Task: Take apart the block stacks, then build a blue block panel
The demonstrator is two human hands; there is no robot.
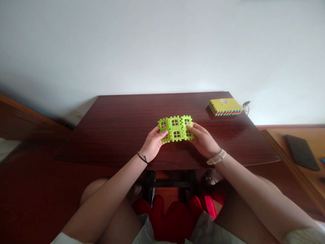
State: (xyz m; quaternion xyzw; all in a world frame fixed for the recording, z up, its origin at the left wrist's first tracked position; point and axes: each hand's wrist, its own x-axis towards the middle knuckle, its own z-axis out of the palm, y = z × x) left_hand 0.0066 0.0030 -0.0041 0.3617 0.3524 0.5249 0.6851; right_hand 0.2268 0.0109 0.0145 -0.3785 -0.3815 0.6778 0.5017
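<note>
From the head camera, a lime-green plastic block of interlocked window panels [175,128] lies level with its long axis running nine to three, above a dark wood table [127,108]. The left hand [152,144] and right hand [203,140] grip its opposite ends, equally near. A stack of multicoloured tiles [225,107] sits at two o'clock.

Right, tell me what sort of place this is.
Probably a room in a home, perhaps a study or bedroom: a glossy wooden desk, a plain white wall, held green toy tiles and a stack of colourful toy tiles.
</note>
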